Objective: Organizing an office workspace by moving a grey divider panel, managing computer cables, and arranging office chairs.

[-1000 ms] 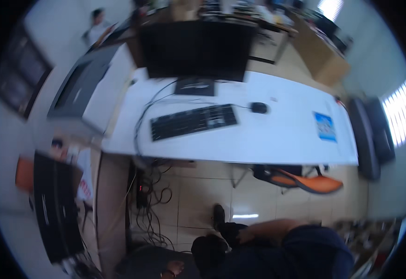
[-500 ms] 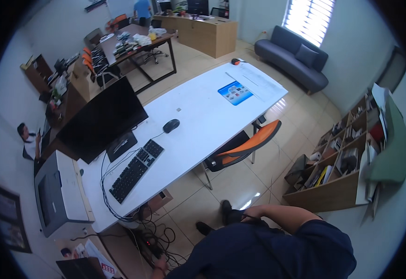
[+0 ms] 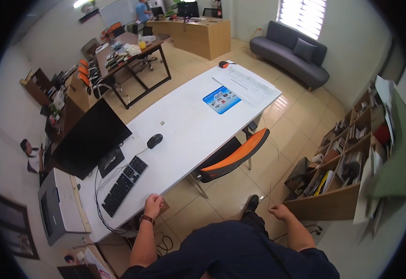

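My left hand (image 3: pixel 153 205), with a dark watch (image 3: pixel 146 219) on its wrist, is by the near edge of the white desk (image 3: pixel 179 158). Its fingers are loosely curled, and nothing shows in them. Low beside the wooden cubby shelf (image 3: pixel 324 202) hangs my right hand (image 3: pixel 281 212), its fingers bent in and no object visible there. On the desk, closest to the left hand, lie a black keyboard (image 3: pixel 119 193) and a black mouse (image 3: pixel 155 141). A dark monitor (image 3: pixel 93 138) stands behind them.
An orange-backed chair (image 3: pixel 238 160) is at the desk's near side. A printer (image 3: pixel 68 204) sits at the left end; cables (image 3: pixel 165 244) lie on the floor below. A blue mat (image 3: pixel 221 99) and papers (image 3: pixel 249 86) rest farther along. Beyond is a grey sofa (image 3: pixel 289 51). Two people are farther off.
My left hand has risen from the cables under the desk to its edge. The right hand has come into sight beside the shelf. My body is more upright, one foot forward.
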`<state>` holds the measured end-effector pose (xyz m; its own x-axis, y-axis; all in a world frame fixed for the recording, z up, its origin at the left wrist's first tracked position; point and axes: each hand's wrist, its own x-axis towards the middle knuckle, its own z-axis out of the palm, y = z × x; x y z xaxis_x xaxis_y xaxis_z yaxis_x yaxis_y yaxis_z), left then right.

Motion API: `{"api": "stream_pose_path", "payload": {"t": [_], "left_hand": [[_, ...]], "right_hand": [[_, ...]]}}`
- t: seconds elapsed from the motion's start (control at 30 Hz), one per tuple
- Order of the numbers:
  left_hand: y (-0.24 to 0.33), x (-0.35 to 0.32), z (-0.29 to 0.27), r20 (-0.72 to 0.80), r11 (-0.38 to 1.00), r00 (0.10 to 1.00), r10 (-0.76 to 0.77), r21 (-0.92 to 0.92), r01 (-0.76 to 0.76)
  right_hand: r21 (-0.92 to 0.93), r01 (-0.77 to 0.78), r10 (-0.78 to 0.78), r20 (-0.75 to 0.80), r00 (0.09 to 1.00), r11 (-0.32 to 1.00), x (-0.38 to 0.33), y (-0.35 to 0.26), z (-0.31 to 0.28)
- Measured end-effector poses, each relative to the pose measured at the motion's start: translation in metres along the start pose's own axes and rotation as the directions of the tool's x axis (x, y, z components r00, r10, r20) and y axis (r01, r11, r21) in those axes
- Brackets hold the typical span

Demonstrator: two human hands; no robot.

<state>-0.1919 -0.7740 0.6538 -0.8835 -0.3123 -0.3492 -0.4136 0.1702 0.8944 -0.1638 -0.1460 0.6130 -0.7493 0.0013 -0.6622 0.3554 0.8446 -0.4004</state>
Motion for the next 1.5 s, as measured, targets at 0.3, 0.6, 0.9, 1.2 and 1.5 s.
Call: {"api": "stream_pose_path", "payload": {"t": [0.3,0.6,0.9,1.2,1.5], "left_hand": [[0.031,0.001,0.117,-0.369,0.937,0.914,0.170,0.348,-0.034],[0.023,-0.022,0.108,-0.398,0.971,0.917,-0.038,0.202,0.128],[-0.019,-0.069,-0.104,-0.812,0.817,0.582,0.046,0.366,0.446],[-0.051,-0.015,-0.335,-0.860,0.762,0.509,-0.042,0.302,0.573],[-0.093,0.100,-0.394,-0.536,0.602,0.835,0.120,0.709,0.368]], "right_hand": [[0.024,-0.257,0.236,-0.488,0.840,0.966,0.083,0.203,-0.088],[0.549,-0.158,0.279,-0.145,0.949,0.821,0.237,0.196,-0.348],[-0.138,0.653,-0.562,-0.659,0.500,0.744,0.190,-0.198,-0.304],[-0.452,0.765,-0.881,-0.118,0.458,0.458,0.168,-0.535,-0.071],[-0.685,0.574,-0.750,0.059,0.659,0.450,0.256,-0.673,0.044]]}}
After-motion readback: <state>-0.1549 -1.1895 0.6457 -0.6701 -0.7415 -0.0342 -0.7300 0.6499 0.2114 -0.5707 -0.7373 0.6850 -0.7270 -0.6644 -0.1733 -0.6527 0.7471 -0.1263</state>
